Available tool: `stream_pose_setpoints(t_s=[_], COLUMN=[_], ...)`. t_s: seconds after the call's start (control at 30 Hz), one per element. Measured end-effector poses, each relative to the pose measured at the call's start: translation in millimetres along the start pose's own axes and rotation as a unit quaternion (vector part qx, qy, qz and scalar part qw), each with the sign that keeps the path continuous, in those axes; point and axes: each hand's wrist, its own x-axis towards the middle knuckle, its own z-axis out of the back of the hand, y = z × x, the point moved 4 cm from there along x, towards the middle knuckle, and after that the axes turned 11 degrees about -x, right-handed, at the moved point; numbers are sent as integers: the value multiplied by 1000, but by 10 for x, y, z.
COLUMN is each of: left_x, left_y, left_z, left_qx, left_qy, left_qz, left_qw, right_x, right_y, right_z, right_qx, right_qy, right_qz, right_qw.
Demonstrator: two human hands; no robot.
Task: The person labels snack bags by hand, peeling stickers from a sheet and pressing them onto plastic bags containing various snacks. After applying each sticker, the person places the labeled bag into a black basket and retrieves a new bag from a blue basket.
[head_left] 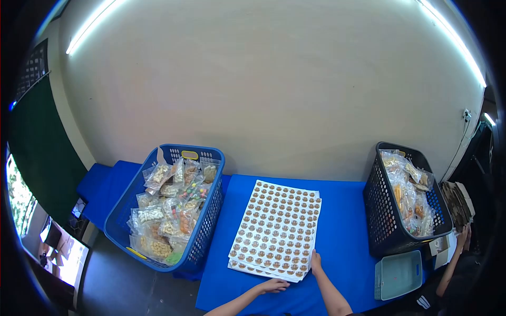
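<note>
A stack of white sticker sheets (275,226), printed with rows of round brown labels, lies slightly askew on the blue-covered table (345,231). At its lower edge is my left hand (274,286), fingers stretched out and resting by the paper's border. My right hand (316,262) holds the lower right edge of the stack, its fingers partly hidden by the sheets. The top sheet sits a little offset from those beneath, whose edges show at the bottom and right.
A blue basket (208,210) of bagged snacks stands left; a black basket (377,210) of similar bags stands right. In front of the latter is a grey-green tray (387,292). Another person's hand (464,237) touches stacked cardboard (457,203) at far right. A wall rises behind.
</note>
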Motion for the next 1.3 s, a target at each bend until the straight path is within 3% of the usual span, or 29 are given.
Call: stream_pose_setpoints(t_s=[0.07, 0.17, 0.2, 0.27, 0.37, 0.47, 0.57, 0.77, 0.87, 0.97, 1.07, 1.2, 1.3], left_x=[-13, -428, -483, -649, -954, -1245, -1439, -1711, -1755, -1747, -1609, -1339, -1100], left_y=[156, 129, 218, 343, 428, 327, 241, 195, 226, 232, 273, 425, 644], left_z=[320, 752, 958, 1282, 1434, 1342, 1311, 1334, 1309, 1268, 1207, 1131, 1122], left_qx=[173, 133, 146, 220, 114, -6, -24, 133, 110, 88, 93, 271, 304], left_qy=[-60, -225, -264, -338, -374, -354, -338, -396, -384, -384, -376, -337, -329], left_qz=[-108, -219, -241, -219, -203, -211, -282, -295, -315, -323, -302, -256, -271], left_qw=[977, 940, 922, 889, 898, 911, 898, 859, 861, 861, 871, 864, 852], right_x=[-462, -826, -849, -826, -737, -671, -561, -167, -505, 220, -153, -406, -72], right_y=[181, -133, -219, -330, -422, -349, -294, 88, 605, 110, 384, 525, 240], right_z=[71, -15, -13, 8, 1, -8, -39, -22, 34, -211, -183, -207, -193], right_qx=[-62, -260, -240, -190, -169, -171, -181, -201, -308, -382, -372, -394, -365], right_qy=[-81, -136, -125, -114, -128, -141, -172, -228, -295, 3, 14, -118, -103], right_qz=[-11, 144, 101, 69, 39, 40, 19, 65, 124, 38, -9, 8, -31], right_qw=[995, 945, 957, 973, 976, 974, 968, 950, 896, 924, 928, 912, 925])
